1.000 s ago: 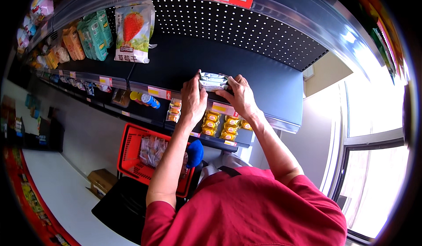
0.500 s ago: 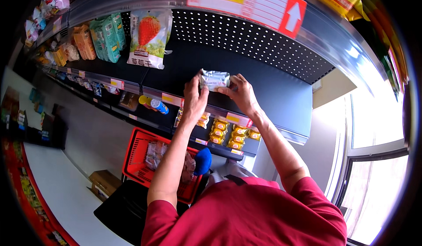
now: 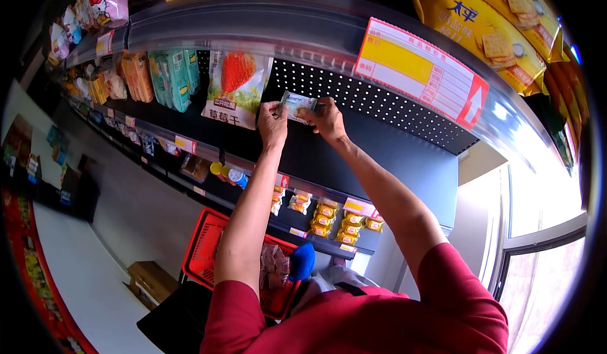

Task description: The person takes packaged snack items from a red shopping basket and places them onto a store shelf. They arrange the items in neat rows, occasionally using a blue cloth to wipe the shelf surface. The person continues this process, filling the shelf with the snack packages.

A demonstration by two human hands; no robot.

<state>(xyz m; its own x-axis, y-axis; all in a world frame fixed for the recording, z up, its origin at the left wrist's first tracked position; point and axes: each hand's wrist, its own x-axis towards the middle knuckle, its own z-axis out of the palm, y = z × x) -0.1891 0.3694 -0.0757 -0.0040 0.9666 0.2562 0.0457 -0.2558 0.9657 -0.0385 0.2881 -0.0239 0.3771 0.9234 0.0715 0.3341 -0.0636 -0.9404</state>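
Note:
A small silvery-white packet with a coloured front (image 3: 295, 106) is held up between my two hands, above the black shelf (image 3: 373, 158). My left hand (image 3: 272, 126) grips its left end and my right hand (image 3: 331, 123) its right end, fingers closed on both. Just left of my left hand stands a large pouch with a strawberry picture (image 3: 232, 94), leaning slightly. Behind the packet is the shelf's perforated back panel (image 3: 354, 94).
Overhead runs a shelf edge with a big price card (image 3: 420, 69) and yellow cracker bags (image 3: 484, 31). Green packs (image 3: 171, 79) stand at the left. Below are small yellow-wrapped snacks (image 3: 324, 218) and a red basket (image 3: 201, 243) holding packages. A window (image 3: 544, 196) is at right.
Both hands have moved forward with the packet, deeper over the shelf and nearer the strawberry pouch. The packet is now tilted and shows a different face. The view has shifted too.

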